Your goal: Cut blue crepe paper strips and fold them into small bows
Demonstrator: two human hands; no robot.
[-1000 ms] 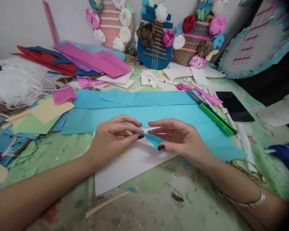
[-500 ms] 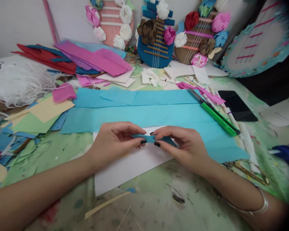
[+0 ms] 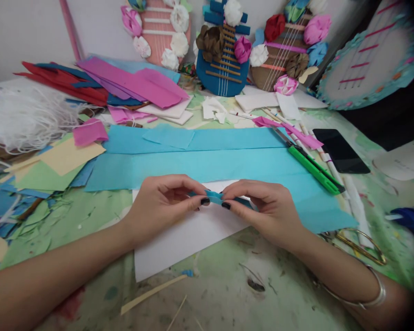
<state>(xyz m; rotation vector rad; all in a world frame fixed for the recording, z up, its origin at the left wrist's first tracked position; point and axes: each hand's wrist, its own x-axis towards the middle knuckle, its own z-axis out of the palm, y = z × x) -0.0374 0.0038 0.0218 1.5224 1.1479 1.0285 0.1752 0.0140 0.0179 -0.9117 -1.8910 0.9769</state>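
A small folded strip of blue tissue paper [image 3: 214, 197] is stretched between my two hands. My left hand [image 3: 170, 195] pinches its left end between thumb and fingers, and my right hand [image 3: 262, 202] pinches the other end; part of the strip lies hidden behind the fingers. Both hands are just above a white sheet of paper [image 3: 172, 248] on the table. Behind them lie wide light-blue paper strips [image 3: 200, 163], with a green utility knife [image 3: 312, 168] resting on their right end.
Gold-handled scissors [image 3: 360, 246] lie by my right forearm, and a black phone [image 3: 341, 151] is farther right. Paper scraps [image 3: 55, 165] and white string [image 3: 31, 117] cover the left side. Several decorated paper guitars, one dark blue [image 3: 224, 76], stand at the back.
The fingertips have shifted slightly along the blue strip, and its middle now shows more clearly between the hands. Nothing else on the table has visibly moved.
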